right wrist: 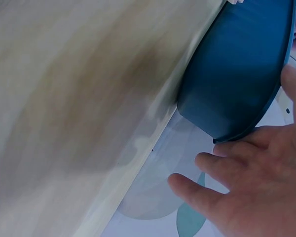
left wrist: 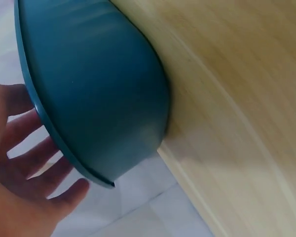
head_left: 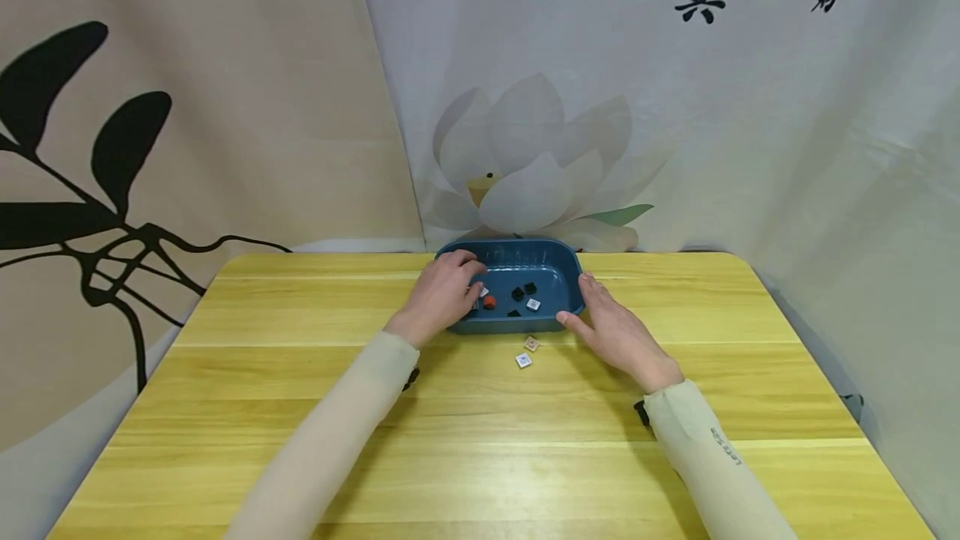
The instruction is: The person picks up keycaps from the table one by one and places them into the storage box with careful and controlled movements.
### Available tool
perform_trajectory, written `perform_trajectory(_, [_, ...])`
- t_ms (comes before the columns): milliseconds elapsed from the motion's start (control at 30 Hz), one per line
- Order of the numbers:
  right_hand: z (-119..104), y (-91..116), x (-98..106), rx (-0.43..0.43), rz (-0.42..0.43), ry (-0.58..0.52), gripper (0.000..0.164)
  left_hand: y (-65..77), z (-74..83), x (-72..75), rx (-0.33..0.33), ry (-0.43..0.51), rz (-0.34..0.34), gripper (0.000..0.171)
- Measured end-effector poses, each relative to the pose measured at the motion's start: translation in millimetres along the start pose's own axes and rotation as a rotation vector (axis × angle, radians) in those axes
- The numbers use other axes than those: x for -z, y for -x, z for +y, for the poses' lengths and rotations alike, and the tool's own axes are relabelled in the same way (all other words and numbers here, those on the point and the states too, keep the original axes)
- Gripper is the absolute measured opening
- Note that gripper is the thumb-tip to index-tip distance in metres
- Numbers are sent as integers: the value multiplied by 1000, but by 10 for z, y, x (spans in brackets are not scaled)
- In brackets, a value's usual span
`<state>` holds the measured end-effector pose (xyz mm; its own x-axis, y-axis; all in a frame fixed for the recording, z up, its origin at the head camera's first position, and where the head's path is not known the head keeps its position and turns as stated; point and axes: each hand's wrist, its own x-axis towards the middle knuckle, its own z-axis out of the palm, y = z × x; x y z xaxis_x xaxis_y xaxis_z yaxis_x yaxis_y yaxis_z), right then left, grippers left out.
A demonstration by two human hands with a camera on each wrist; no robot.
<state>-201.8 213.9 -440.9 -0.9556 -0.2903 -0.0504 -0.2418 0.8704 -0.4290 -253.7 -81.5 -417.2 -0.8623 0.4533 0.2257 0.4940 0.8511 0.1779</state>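
Observation:
A dark blue basin stands near the table's far edge. In it lie an orange-red piece, several black pieces and a white tile. My left hand reaches over the basin's left end, with its fingers spread and loosely bent past the rim. Its thumb is close to the orange-red piece, and part of the contents is hidden beneath this hand. At the right end, my right hand touches the rim with thumb and fingers, the fingers extended along the outside.
On the wooden table, just in front of the basin, lie a white tile and a pinkish tile. A printed curtain with a lotus and dark leaves hangs behind the far edge.

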Motion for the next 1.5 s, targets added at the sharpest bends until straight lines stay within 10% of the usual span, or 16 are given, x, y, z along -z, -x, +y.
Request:
perform_trajectory(333, [-14,3,9,10,9,-7,93,246,-136,51,12,34,120,58])
perform_trajectory(867, [-19,3,10,18,0,-2,93,526,-241,-38,163,107,-46,99])
perform_trajectory(1500, [-11,27,18,42,48,50,89,528,-292,-82,231,102,-168,101])
